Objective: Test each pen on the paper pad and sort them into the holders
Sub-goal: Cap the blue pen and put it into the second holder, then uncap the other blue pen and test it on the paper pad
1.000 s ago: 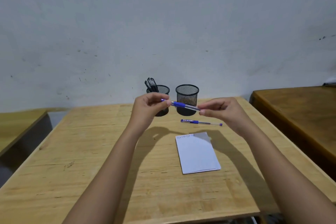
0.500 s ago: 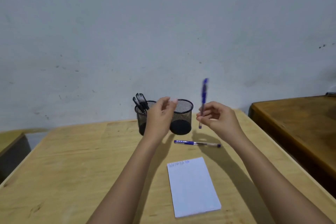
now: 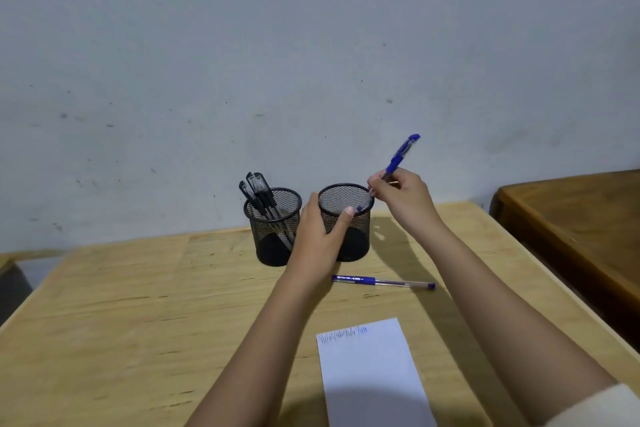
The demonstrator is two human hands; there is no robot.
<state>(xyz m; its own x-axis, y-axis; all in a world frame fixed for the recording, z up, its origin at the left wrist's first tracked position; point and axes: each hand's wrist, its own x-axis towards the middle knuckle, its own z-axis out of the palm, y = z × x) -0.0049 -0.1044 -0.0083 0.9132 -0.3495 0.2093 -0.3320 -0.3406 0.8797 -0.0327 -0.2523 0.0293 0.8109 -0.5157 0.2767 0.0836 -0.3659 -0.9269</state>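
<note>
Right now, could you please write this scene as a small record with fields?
left grip: curled round the right holder
right grip: pinches a blue pen, tilted, lower end in the right holder's mouth
left holder: black pens stand in it
right holder: no other pen visible inside
second pen: blue, lies on the table between holders and pad
pad: flat on the table, scribbles along its far edge

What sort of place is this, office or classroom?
Probably a classroom or study room: a plain wooden desk with a second desk close beside it, a bare scuffed wall, a paper pad and a mesh holder of pens.
</note>
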